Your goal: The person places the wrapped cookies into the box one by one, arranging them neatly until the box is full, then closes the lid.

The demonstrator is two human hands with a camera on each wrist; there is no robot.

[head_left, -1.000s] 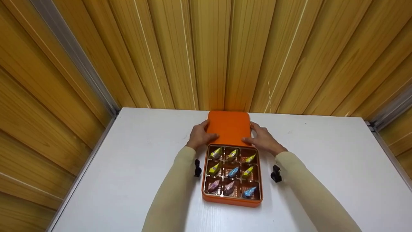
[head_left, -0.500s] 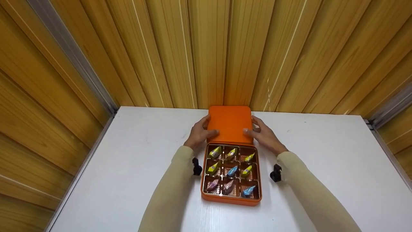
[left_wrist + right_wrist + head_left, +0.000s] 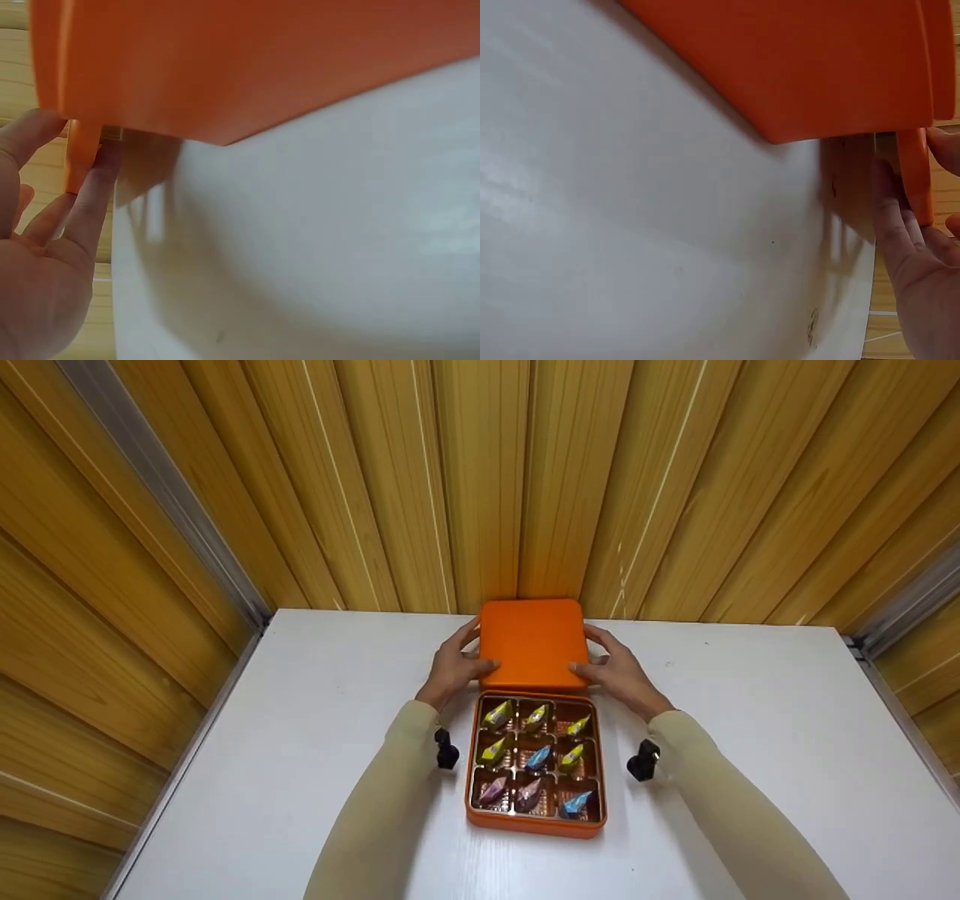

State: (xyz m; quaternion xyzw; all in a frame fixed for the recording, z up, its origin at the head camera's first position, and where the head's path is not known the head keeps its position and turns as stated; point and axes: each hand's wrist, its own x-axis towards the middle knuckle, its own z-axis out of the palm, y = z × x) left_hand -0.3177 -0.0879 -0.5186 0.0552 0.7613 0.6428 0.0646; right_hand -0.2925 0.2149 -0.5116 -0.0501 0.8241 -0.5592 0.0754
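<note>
An orange lid (image 3: 532, 645) is held between both hands just behind the tin box (image 3: 536, 826). My left hand (image 3: 450, 667) grips its left edge, thumb on the top face and fingers underneath. On the opposite edge, my right hand (image 3: 621, 673) holds it the same way. In the left wrist view, the lid's edge (image 3: 84, 154) sits between thumb and fingers, off the white surface. The right wrist view shows the other lid edge (image 3: 915, 176) gripped likewise. Wrapped candies, such as a blue one (image 3: 538, 757) and a pink one (image 3: 493, 790), lie in the box's brown compartment tray.
The box stands on a white table (image 3: 337, 720). A yellow wood-panelled wall (image 3: 480, 472) rises right behind the lid. Metal rails (image 3: 187, 510) run along the corners. Black wrist cameras (image 3: 447, 750) hang below both sleeves, on either side of the box.
The lid has moved up and back, away from the box, with both hands keeping their grip on it. Its front edge now shows beyond the box's rear rim. The candies have not moved.
</note>
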